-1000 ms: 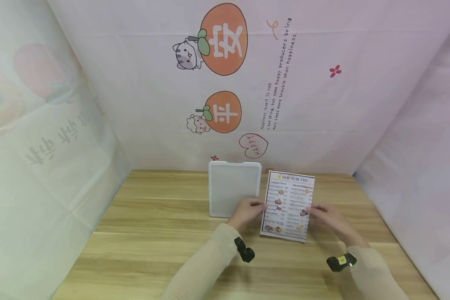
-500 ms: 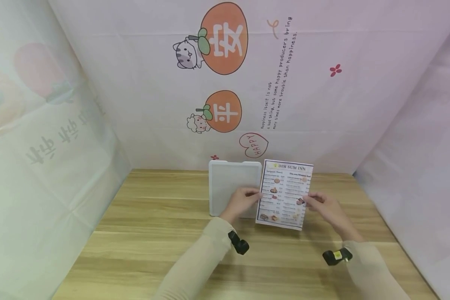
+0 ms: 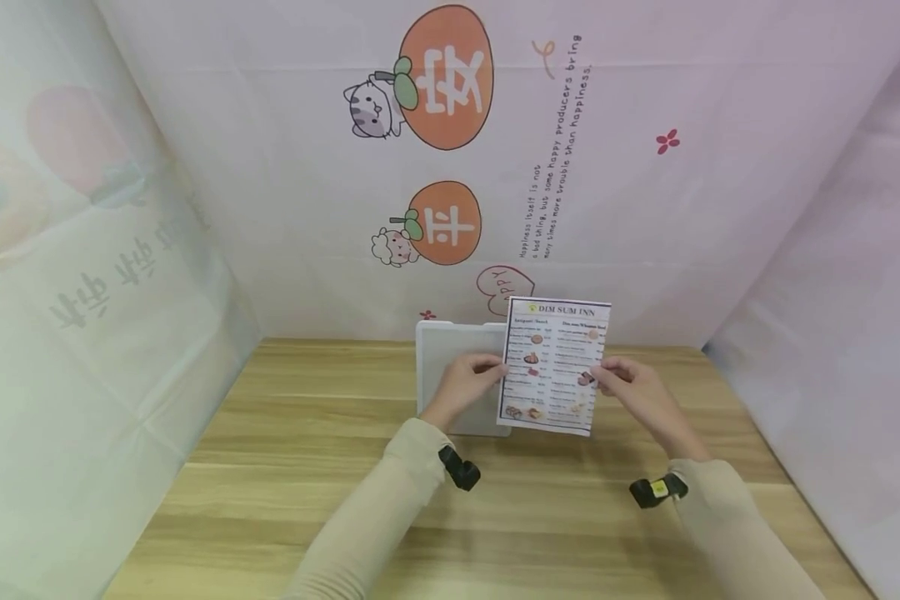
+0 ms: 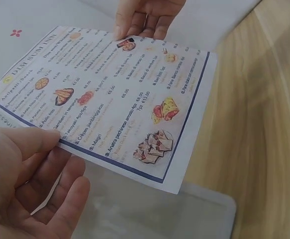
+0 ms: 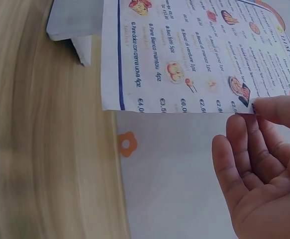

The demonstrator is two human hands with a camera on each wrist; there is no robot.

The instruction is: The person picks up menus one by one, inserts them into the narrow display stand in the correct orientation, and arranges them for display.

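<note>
Head view: the Dim Sum Inn menu (image 3: 553, 367) is held between left hand (image 3: 465, 387) and right hand (image 3: 637, 396), partly before a white-framed panel (image 3: 457, 343). Left wrist view: one edge is pinched. Right wrist view: the opposite edge is pinched.

A wood-grained table (image 3: 270, 483) bears an upright white-rimmed grey panel (image 3: 450, 344) near its far edge.

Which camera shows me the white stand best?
The head view. It shows more of the white stand than the others, though the left hand and menu cover part. The left wrist view shows only a section with one rounded corner, beyond the menu; the right wrist view, one corner and maybe its leg.
</note>
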